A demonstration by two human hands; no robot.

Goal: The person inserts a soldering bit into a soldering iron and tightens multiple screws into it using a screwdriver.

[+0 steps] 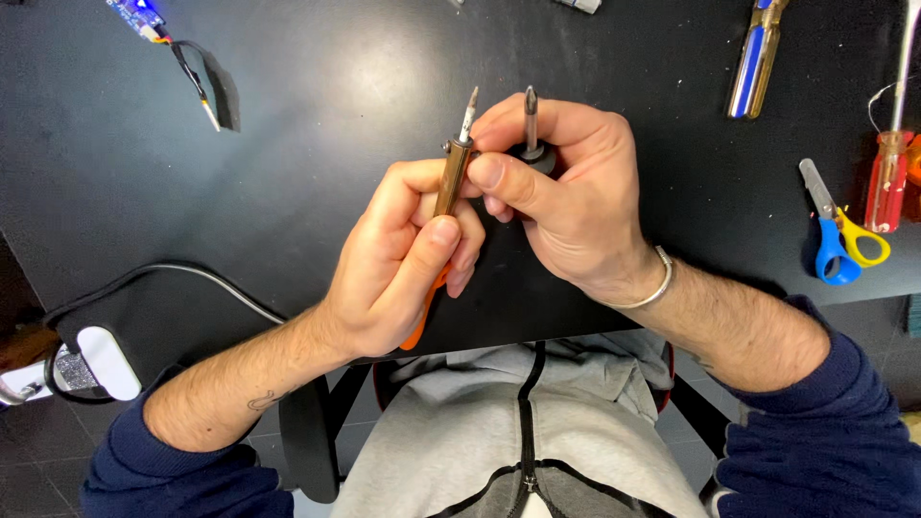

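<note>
A: Grip status?
B: Left hand (408, 254) is clamping a soldering iron (451, 177), tip pointing 12 o'clock. Right hand (566, 192) is closing around a screwdriver (531, 120).
A: Clearance?
B: Black table (317, 115) is lying open toward 11 o'clock; scissors (839, 230) are sitting at 3 o'clock, near the edge.

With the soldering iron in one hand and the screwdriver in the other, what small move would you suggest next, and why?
Probably tilt the screwdriver in the right hand down toward the small screw at the top of the metal barrel of the soldering iron, which the left hand holds upright. Both tips point away from the person, side by side, so the bit is not yet on the screw.
</note>
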